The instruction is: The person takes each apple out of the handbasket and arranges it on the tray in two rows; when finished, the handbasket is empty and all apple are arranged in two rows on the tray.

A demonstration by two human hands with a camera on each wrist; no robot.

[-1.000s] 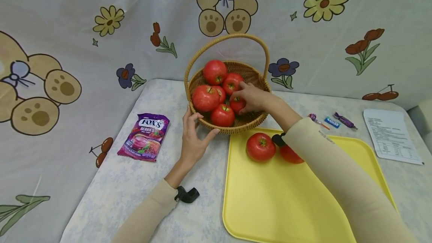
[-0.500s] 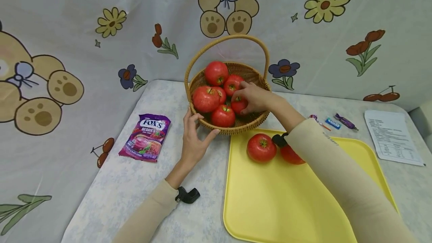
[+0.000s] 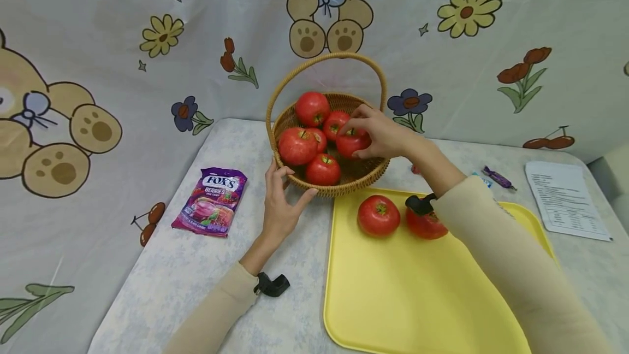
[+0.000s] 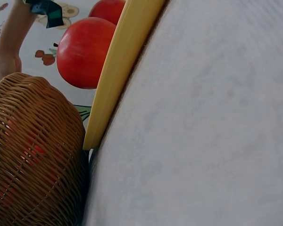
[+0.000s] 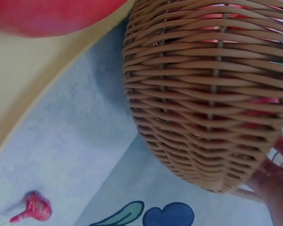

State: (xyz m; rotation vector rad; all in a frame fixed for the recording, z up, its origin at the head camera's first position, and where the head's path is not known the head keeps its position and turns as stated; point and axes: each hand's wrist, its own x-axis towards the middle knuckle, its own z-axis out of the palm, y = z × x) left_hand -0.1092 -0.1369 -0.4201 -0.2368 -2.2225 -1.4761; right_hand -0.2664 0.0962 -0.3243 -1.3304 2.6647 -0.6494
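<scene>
In the head view, a wicker basket (image 3: 351, 183) with a tall hoop handle holds several red apples (image 3: 297, 146). My right hand (image 3: 380, 133) grips one red apple (image 3: 351, 143) near the basket's right side, its fingers over the top and thumb below. My left hand (image 3: 282, 206) holds the basket's front left rim, fingers at the side and thumb at the front. Two more apples (image 3: 378, 216) sit on a yellow tray (image 3: 393, 299), one partly behind the right wrist strap. In the right wrist view, the basket weave (image 5: 212, 94) hides most of the fruit.
A purple candy bag (image 3: 211, 201) lies left of the basket. Wrapped candies (image 3: 498, 177) and a white printed sheet (image 3: 567, 198) lie to the right. A lollipop (image 5: 37, 207) shows in the right wrist view. A patterned curtain (image 3: 206, 10) hangs behind the table.
My right hand has raised its apple slightly from among the others, and the right forearm has shifted a little right. My left hand has stayed at the basket rim.
</scene>
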